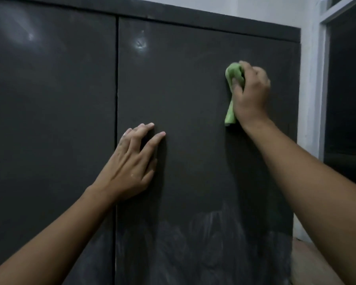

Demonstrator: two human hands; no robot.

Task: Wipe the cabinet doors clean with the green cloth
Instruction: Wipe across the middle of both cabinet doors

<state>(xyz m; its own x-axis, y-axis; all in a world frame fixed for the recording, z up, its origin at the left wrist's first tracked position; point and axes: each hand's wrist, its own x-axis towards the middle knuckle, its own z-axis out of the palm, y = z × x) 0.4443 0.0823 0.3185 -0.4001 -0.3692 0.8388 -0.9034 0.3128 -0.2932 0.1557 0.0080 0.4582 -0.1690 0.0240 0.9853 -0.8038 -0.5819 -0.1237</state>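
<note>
On the right cabinet door (193, 120), dusty streaks low down, a pale smudge (140, 44) up top. Left door (49, 120) beside it. Left hand (132, 161) flat on the door, fingers spread. Right hand (250, 93) upper right, clamped around the bunched green cloth (232, 79), pressing it on the door.

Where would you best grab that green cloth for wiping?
Around its bunched upper part, coming from the front, as the right hand does: the green cloth is wadded there against the right door, while its thin tail hangs below.
</note>
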